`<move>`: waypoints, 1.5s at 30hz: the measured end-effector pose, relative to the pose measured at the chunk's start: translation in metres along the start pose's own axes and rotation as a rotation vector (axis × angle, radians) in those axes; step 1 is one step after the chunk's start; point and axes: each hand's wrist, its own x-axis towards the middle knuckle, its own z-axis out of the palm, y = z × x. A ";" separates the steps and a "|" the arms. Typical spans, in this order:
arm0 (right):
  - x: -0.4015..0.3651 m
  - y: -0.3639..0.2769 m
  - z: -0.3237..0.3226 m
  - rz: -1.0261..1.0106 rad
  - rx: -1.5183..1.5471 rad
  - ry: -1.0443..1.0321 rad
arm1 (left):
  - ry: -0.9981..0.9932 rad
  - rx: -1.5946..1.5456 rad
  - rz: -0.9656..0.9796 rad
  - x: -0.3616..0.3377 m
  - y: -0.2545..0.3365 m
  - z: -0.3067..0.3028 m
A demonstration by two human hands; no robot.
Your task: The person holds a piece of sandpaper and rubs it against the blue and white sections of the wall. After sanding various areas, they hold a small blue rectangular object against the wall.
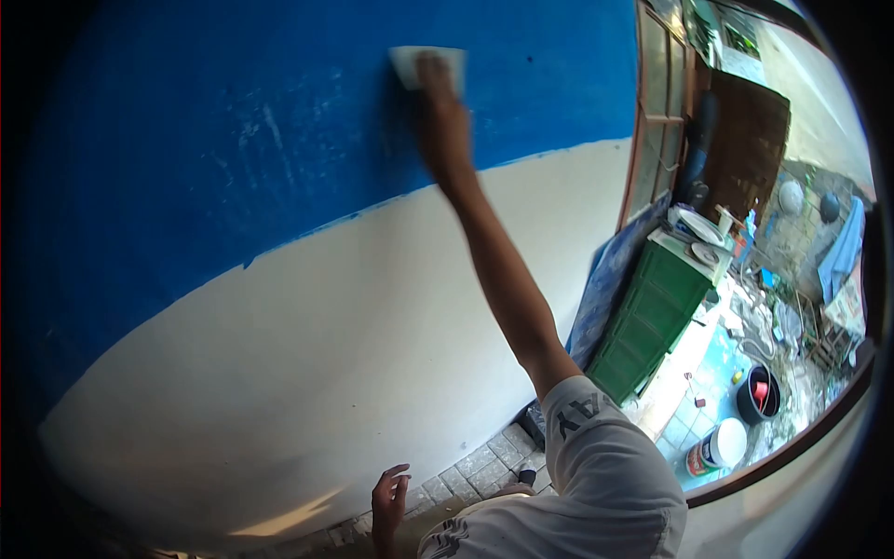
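Note:
My right hand [438, 84] is raised on an outstretched arm to the blue upper part of the wall [307, 47]. Its fingers press a flat whitish piece [406, 61], wider at the top, against the paint; whether it is a scraper or a folded sheet I cannot tell. Pale scuffs and streaks [270, 130] mark the blue to the left of it. Low in the view, my left hand [389, 498] hangs with nothing in it, fingers apart and loosely bent, in front of the white lower wall [372, 307].
To the right are a framed window [659, 102] and a green cabinet [647, 317] with dishes on top. Beyond a dark sill [782, 438] stand a white paint bucket [724, 445] and a black tub [759, 396]. Paving bricks [480, 463] run along the wall's foot.

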 end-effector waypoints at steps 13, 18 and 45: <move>0.023 -0.021 0.005 0.139 -0.139 0.151 | -0.037 0.142 0.027 0.023 0.043 0.011; 0.027 -0.092 0.042 -0.169 0.025 0.021 | -0.161 0.093 -0.022 0.013 0.017 0.024; 0.031 -0.049 0.010 -0.300 0.094 -0.030 | -0.137 0.137 0.008 0.027 0.032 0.017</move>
